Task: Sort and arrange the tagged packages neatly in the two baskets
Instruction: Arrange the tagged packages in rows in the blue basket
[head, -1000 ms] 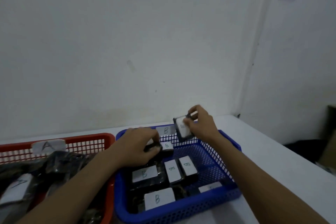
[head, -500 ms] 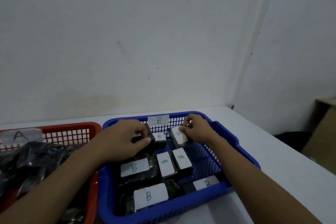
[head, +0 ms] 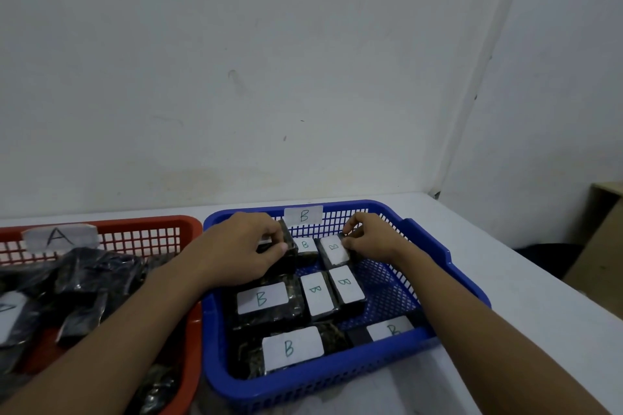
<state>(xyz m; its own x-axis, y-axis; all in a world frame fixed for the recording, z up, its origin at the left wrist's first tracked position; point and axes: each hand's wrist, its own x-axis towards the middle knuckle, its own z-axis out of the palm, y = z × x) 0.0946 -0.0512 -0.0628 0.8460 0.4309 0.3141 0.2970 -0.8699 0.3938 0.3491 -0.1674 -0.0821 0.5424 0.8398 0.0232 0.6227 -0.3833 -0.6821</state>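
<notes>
1. Near edge of table: blue basket (head: 450,258); its near row holds a large B package (head: 290,349) and a corner B package (head: 389,328) half hidden by the front wall; judged settled.
2. Beside it toward the left edge: red basket (head: 141,222), rims touching; black packages (head: 87,280) lie heaped in it; the left forearm crosses this rim, so a careless pull-back could drag the heap.
3. Middle row: wide B package (head: 263,298) and two narrow B packages (head: 317,293) set close, flat, tags up; a far-row piece that topples would land on them.
4. Far row, left grip (head: 242,246): fingers curled round a dark package (head: 287,241) that stands on edge, tag hidden; released so, it may fall tag-down.
5. Far row, right grip (head: 367,239): fingertips pinch a tilted B package (head: 332,248); let go early, it could slide onto bare mesh, leaving a crooked row.
6. Between the grips: small B package (head: 305,244); squeezing from both sides may ride it up.
</notes>
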